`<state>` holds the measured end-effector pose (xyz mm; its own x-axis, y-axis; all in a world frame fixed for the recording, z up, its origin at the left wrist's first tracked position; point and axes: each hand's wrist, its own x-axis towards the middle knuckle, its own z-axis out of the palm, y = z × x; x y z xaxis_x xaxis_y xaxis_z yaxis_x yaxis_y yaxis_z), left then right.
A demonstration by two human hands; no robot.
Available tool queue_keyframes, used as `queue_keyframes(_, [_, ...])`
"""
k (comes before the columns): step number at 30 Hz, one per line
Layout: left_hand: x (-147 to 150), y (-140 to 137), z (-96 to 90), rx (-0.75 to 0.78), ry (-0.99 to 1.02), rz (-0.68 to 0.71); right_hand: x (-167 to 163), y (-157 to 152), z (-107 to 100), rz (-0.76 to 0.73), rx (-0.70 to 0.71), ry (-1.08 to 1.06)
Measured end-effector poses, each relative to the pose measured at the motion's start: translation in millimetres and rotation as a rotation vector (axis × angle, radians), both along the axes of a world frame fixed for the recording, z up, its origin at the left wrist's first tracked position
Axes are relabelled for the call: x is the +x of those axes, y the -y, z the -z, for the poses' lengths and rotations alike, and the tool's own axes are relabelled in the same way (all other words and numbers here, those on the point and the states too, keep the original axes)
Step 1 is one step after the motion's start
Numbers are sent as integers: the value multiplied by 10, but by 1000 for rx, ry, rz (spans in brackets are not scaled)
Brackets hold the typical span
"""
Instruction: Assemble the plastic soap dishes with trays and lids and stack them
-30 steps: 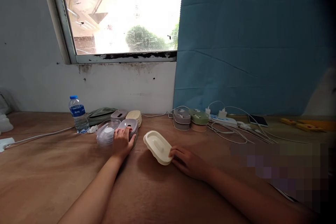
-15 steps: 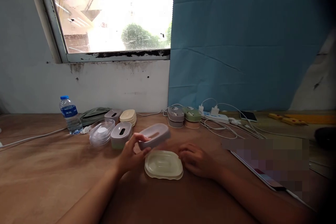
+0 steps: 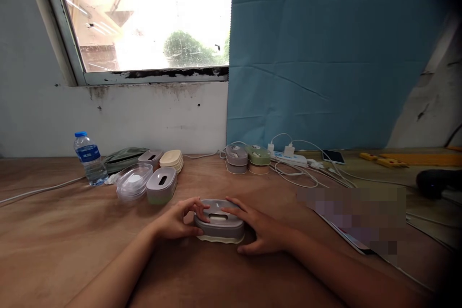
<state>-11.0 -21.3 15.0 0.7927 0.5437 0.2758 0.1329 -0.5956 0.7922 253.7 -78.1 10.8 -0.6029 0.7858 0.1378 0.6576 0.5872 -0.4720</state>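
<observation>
A greyish-purple oval lid point(image 3: 231, 224) with a long slot sits over the cream-coloured shallow tray point(image 3: 224, 239), whose wavy edge shows beneath it. My left hand point(image 3: 176, 219) grips the lid's left side, thumb low on the rim and fingertips by the slot. From the right, my right hand point(image 3: 265, 228) rests its fingertips on the lid's top and right side. Its fingers are spread, and the thumb stands away near the tabletop.
Left of my hands are a lidded oval box point(image 3: 161, 185), stacked clear plastic lids point(image 3: 133, 180), cream lids point(image 3: 171, 159) and a water bottle point(image 3: 88, 159). Behind are two closed boxes point(image 3: 237, 159). White cables point(image 3: 294, 173) and a blurred flat device point(image 3: 355, 221) lie on the right.
My left hand has lowered the purple lid from above and left onto the cream tray. My right hand has unfolded and come onto the lid. The view has shifted slightly.
</observation>
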Motion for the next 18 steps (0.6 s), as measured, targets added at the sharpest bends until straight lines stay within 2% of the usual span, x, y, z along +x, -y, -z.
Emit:
queue_keyframes(4, [0,-13,7,11,3,11,-4,4,9,15,-53,7])
queue_keyframes(12, [2,19,-84,168,-125,-27,-18,-6,-2,16,-31,23])
queue_keyframes(18, [0,42,-113,223,-165,-50,-19,13,-45,11,-26,66])
